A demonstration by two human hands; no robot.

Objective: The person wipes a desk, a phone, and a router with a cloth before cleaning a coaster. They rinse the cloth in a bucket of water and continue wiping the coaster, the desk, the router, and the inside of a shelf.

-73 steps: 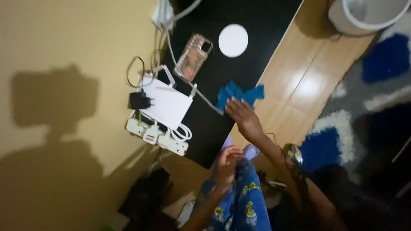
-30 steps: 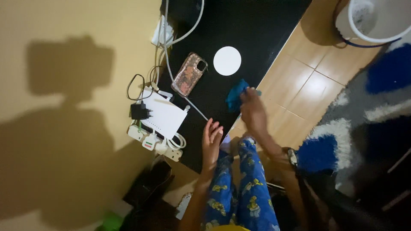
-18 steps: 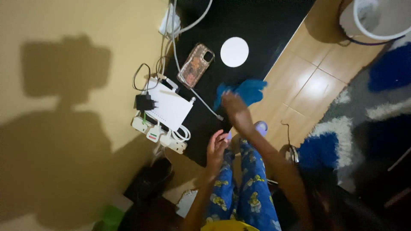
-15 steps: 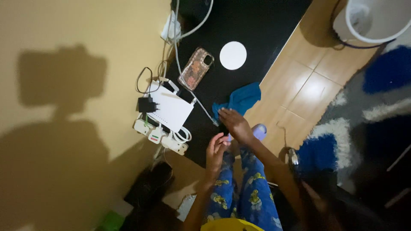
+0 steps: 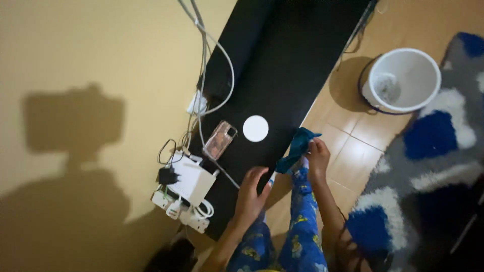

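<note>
Black table cut off by top edge. Cables running out past top edge too. Lower part of blue cloth hidden behind right hand. Bucket contents too blurred to tell. Dark shape at bottom edge unreadable.

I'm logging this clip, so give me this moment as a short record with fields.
Right hand: grips a crumpled blue cloth at the edge of the long black tabletop.
Left hand: flat on the tabletop's near edge, fingers spread.
On top: white round disc, patterned phone, white router.
Floor: white bucket.
</note>
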